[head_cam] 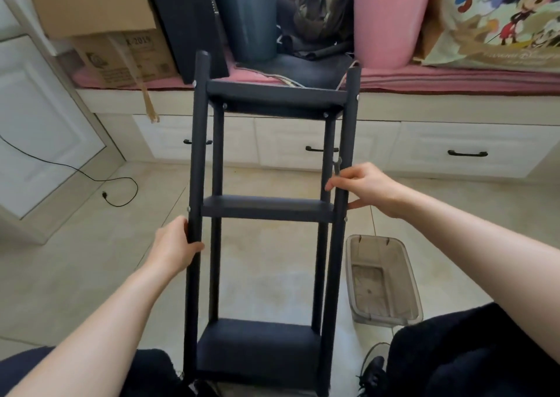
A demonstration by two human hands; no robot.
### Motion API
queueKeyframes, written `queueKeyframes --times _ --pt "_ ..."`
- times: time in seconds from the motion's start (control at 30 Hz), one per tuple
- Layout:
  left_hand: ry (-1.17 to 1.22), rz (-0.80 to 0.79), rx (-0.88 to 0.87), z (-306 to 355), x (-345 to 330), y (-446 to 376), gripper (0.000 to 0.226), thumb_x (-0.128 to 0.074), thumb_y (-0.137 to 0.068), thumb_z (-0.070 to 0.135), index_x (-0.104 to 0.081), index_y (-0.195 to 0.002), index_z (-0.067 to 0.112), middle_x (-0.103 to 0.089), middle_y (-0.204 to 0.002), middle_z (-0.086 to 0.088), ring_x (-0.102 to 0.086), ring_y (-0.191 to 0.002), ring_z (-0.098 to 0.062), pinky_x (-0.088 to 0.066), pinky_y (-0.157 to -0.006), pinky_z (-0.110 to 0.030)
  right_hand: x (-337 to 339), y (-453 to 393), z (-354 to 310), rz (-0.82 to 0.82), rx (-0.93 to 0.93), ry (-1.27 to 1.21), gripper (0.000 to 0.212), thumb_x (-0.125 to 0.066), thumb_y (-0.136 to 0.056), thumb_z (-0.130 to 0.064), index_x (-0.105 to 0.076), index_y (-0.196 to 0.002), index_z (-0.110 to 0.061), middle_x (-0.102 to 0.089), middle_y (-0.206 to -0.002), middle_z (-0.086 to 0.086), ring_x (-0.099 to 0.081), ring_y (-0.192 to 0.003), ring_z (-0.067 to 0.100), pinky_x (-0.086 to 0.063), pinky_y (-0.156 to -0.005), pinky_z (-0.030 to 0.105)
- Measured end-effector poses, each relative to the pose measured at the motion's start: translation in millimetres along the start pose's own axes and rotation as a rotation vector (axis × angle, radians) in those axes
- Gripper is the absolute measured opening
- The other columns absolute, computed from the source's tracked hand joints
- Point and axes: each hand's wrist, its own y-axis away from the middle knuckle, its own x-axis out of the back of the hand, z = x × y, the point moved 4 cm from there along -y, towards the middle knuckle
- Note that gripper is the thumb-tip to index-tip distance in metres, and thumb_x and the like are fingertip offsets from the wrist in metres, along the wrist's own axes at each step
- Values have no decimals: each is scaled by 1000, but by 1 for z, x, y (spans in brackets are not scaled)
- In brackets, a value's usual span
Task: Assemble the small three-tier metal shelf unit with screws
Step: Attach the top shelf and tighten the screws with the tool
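Observation:
The black three-tier metal shelf unit (pixel 266 208) is held up in front of me, tilted away, its bottom tier between my knees. All three trays sit between the four round posts, and silver screw heads show at the joints. My left hand (pixel 175 245) grips the near left post just below the middle tier. My right hand (pixel 363 189) wraps the near right post just above the middle tier and also pinches a small flat metal wrench (pixel 337 166) that sticks up from its fingers.
A clear plastic bin (pixel 383 281) lies on the tiled floor to the right of the shelf. Behind it runs a low bench with drawers (pixel 466 154), piled with cardboard boxes (pixel 100 23), a dark bucket (pixel 245 14) and a pink bucket (pixel 391 17). A black cable (pixel 115 190) trails at left.

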Motion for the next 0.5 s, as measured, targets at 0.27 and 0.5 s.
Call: queueKeyframes --times 0.27,0.5 --pt "35 11 30 -4 -18 -7 23 -71 -92 12 -53 -106 9 -58 -98 -8 -54 -90 -24 -46 -77 -35 -6 7 -19 59 55 -67 20 -64 -94 -30 -77 -84 -19 -65 -106 18 -65 -102 32 -58 -86 53" --pt "193 30 43 -8 -23 -18 23 -64 -96 6 -53 -115 5 -58 -106 -10 -55 -98 -28 -49 -81 -39 -12 19 -59 114 223 -85 18 -68 -92 -32 -80 -83 -23 -46 -99 9 -58 -95 33 -59 -80 51"
